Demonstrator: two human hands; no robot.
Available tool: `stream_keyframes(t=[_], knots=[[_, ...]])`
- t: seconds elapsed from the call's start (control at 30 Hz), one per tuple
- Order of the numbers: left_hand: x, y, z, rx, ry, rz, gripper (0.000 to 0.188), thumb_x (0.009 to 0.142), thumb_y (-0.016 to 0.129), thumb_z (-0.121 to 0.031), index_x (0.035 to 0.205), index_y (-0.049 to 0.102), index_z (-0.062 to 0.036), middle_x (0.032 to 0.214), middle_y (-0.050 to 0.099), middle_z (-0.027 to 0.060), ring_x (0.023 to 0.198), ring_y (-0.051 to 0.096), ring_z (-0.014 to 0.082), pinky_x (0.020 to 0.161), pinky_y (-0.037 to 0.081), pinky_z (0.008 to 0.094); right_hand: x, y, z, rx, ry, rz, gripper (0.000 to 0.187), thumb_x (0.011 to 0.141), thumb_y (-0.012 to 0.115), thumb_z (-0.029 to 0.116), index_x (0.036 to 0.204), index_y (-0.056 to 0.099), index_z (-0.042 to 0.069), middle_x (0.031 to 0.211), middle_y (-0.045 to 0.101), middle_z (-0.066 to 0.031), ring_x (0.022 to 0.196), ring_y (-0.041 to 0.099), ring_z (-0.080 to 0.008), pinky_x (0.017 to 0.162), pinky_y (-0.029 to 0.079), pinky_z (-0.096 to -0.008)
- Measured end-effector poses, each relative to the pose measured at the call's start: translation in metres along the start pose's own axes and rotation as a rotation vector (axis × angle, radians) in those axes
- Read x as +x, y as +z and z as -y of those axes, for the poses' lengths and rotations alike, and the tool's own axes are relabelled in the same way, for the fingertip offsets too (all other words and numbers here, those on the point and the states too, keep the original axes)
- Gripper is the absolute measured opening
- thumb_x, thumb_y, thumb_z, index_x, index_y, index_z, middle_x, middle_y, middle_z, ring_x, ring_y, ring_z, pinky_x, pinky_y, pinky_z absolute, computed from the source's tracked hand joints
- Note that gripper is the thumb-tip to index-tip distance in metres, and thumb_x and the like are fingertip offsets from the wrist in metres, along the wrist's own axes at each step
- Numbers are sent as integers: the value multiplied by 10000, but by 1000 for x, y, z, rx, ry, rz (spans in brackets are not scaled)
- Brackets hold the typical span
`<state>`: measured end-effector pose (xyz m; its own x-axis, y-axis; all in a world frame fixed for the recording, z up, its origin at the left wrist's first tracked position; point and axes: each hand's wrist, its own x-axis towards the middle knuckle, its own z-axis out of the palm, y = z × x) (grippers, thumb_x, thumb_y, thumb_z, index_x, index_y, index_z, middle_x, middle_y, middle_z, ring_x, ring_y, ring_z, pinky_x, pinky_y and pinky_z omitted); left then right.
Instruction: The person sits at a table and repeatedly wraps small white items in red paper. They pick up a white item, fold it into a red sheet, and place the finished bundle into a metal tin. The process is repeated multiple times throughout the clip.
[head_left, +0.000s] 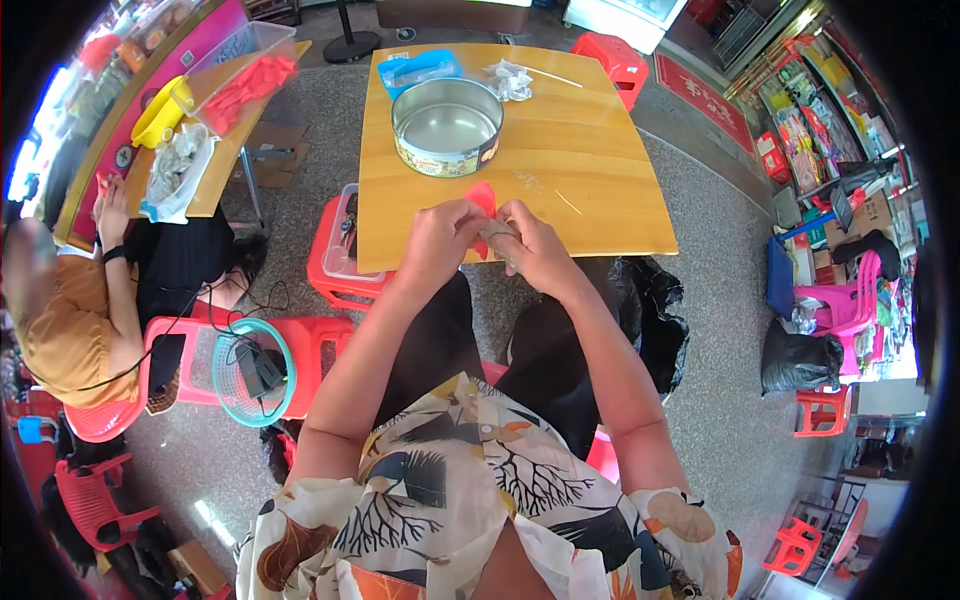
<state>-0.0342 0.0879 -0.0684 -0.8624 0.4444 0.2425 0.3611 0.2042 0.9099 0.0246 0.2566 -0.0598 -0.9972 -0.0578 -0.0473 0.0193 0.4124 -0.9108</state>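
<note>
Hands meeting at frame centre, over the near edge of the square wooden table; left hand and right hand both pinched on a small red sheet-like piece, material not discernible; round metal tin stands empty above; blue plastic tray and crumpled clear wrapper lie along the table's far edge.

On the table ahead of me lies a flat blue packet. Beside it, to the right, lies a crumpled clear wrapper.
</note>
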Motion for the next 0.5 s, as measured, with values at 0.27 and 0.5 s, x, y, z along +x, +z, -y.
stream_keyframes(t=[0.27,0.5], knots=[[-6,-11,-8,155,225,59,112,790,683,-8,876,614,8,765,631,135,708,653,260,632,500,333,0,-4,12,133,76,72,235,873,621,174,1025,591,-3,810,658,-90,700,645,-145,557,531,-296],[-19,6,-5,236,298,-49,107,773,649,36,827,564,-2,782,615,145,744,630,333,633,493,383,1,12,-4,-255,-33,-228,172,867,598,141,948,592,-10,714,640,-66,658,634,-141,549,533,-292]])
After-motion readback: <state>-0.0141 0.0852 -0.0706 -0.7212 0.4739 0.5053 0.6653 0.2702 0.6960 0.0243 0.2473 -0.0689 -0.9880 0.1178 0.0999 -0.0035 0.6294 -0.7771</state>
